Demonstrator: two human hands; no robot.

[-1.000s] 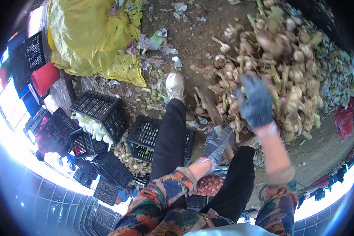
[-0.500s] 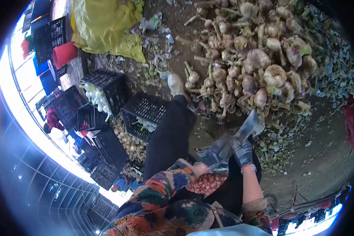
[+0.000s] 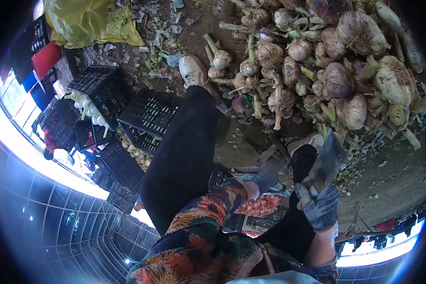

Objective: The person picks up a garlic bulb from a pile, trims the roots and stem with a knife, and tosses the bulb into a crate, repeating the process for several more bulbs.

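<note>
The trimming step looks to be in hand: the gloved right hand (image 3: 321,208), low right of the frame, is clenched around the handle of a broad knife (image 3: 327,158), blade raised. The gloved left hand (image 3: 266,176), at centre, seems closed on a garlic stalk, though blur hides the grip. The next move likely calls for a clean cut. The garlic pile (image 3: 326,71) fills the upper right: plump, papery, dirt-streaked bulbs with stubby stems.

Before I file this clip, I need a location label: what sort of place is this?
Probably a farm sorting shed: a garlic pile on bare dirt, black crates holding trimmed bulbs, glazed walls.
</note>
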